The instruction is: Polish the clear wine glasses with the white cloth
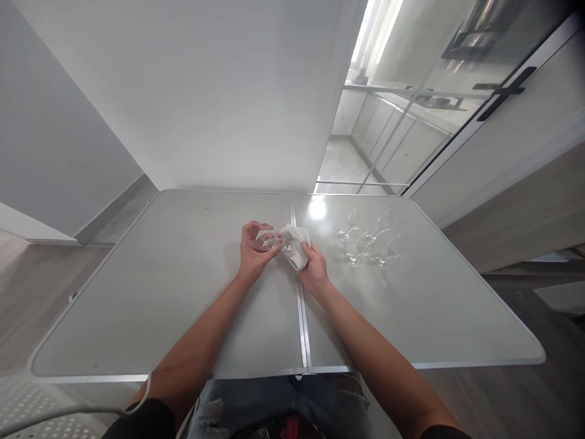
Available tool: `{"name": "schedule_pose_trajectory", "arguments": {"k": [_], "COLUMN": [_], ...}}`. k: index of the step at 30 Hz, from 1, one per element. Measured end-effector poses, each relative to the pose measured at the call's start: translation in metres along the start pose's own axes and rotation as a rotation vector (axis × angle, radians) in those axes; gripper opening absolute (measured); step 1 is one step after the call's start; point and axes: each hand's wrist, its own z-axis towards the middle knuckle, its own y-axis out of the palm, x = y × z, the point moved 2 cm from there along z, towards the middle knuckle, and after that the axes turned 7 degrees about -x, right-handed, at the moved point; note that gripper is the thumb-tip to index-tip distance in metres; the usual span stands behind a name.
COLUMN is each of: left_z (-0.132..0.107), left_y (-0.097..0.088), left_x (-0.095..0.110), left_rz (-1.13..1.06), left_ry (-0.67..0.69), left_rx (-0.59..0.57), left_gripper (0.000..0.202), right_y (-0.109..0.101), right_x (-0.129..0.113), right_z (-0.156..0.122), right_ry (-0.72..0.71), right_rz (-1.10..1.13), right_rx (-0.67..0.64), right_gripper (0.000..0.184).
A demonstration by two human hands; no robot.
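Note:
My left hand (253, 251) is wrapped round the bowl of a clear stemmed glass (269, 241), held tilted sideways above the table. In my right hand (314, 263) is a white cloth (297, 235), pressed around the foot end of the same glass. The two hands almost meet near the table's centre seam. To the right of my right hand stand several more clear stemmed glasses (351, 258), grouped close together; their thin outlines are hard to make out against the pale surface.
The pale folding table (150, 292) has a metal seam (302, 329) down its middle and a metal edge. A white wall (237, 97) rises behind it. A glazed door (388, 122) stands at the back right. A cable (91, 410) runs by my left arm.

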Motion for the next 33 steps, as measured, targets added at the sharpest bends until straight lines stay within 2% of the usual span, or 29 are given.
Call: {"name": "schedule_pose_trajectory", "arguments": {"k": [2,6,10,15,18,23,26,30,33], "left_z": [0.0,0.001,0.001,0.002,0.002,0.003,0.003,0.003,0.003], "left_y": [0.001,-0.001,0.0,-0.001,-0.002,-0.003,-0.002,-0.003,-0.004], "left_x": [0.0,0.004,0.008,0.008,0.007,0.009,0.009,0.008,0.008], "left_rz": [0.013,0.012,0.025,0.034,0.033,0.013,0.005,0.008,0.009], "left_ry": [-0.009,0.018,-0.021,-0.024,-0.031,-0.005,-0.03,-0.044,-0.046], "left_rx": [-0.016,0.049,0.036,0.077,0.065,0.08,0.05,0.071,0.073], "left_gripper": [0.065,0.065,0.064,0.065,0.063,0.062,0.063,0.066,0.066], "right_y": [-0.001,0.001,0.0,-0.007,-0.01,-0.008,-0.007,-0.004,-0.002], "right_x": [0.0,0.005,0.002,-0.003,-0.005,-0.001,-0.002,-0.003,-0.005], "right_z": [0.0,-0.003,-0.002,0.0,0.001,0.001,0.003,0.002,0.0], "right_ry": [-0.025,0.125,0.046,0.199,0.144,0.22,0.15,0.202,0.158], "right_rz": [0.001,-0.034,-0.039,-0.142,-0.162,-0.171,-0.129,-0.144,-0.14], "right_rx": [0.021,-0.029,-0.019,-0.022,-0.001,-0.032,0.003,-0.028,-0.016], "right_gripper": [0.025,0.021,0.023,0.021,0.025,0.024,0.023,0.022,0.023]}}
